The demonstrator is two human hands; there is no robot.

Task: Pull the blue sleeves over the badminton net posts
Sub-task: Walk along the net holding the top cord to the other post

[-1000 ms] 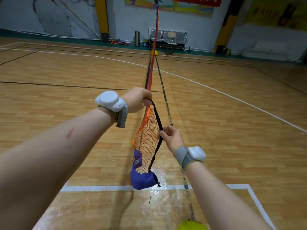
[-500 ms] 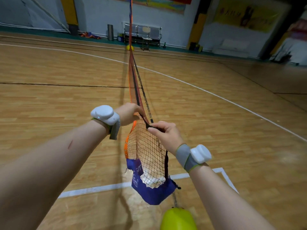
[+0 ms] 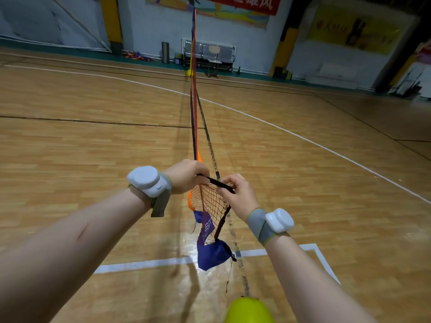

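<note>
A badminton net (image 3: pixel 207 203) with an orange top band and a black bottom band runs away from me to a far post (image 3: pixel 193 38). Its near end hangs bunched in front of me. The blue sleeve (image 3: pixel 211 251) dangles crumpled at the lowest point of that bunch. My left hand (image 3: pixel 186 176) grips the net's end, fingers curled round the bands. My right hand (image 3: pixel 235 194) pinches the black edge band (image 3: pixel 220 183), which is stretched between both hands. The near post itself is hidden; only a yellow-green rounded top (image 3: pixel 248 310) shows at the bottom edge.
Wooden court floor with white lines (image 3: pixel 163 262) lies all around. A yellow base (image 3: pixel 189 72) stands at the far post. Metal chairs (image 3: pixel 210 54), a grey bin (image 3: pixel 165 52) and stacked items line the far wall.
Both hands have come closer together and higher on the net's end. The black band is now taut between them. The blue sleeve hangs narrower and more crumpled than before.
</note>
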